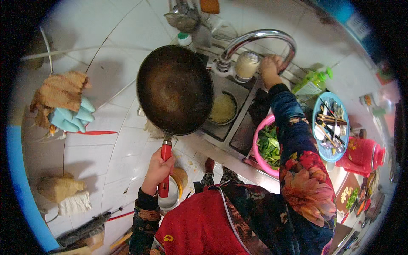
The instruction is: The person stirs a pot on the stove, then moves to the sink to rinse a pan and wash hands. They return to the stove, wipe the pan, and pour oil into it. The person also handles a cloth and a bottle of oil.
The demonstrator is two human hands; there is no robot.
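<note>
My left hand (158,171) is closed around the red handle (164,189) of a dark wok (174,91). The wok is tilted, its brown-stained inside facing up, and it covers the sink's left side. My right hand (271,69) reaches to the back of the sink, beside a lidded glass jar (247,66) of pale contents. Its fingers are curled and partly behind the curved chrome faucet (259,35); what they grip is hidden. In the steel sink (238,102) sits a round pan (224,109) with cloudy yellowish contents.
A pink basin (258,148) of green leaves stands under my right forearm. Further right are a blue basket of utensils (330,127), a green pump bottle (312,85) and a red thermos (363,157). Gloves (72,114) hang on the left wall; ladles (182,17) hang behind the sink.
</note>
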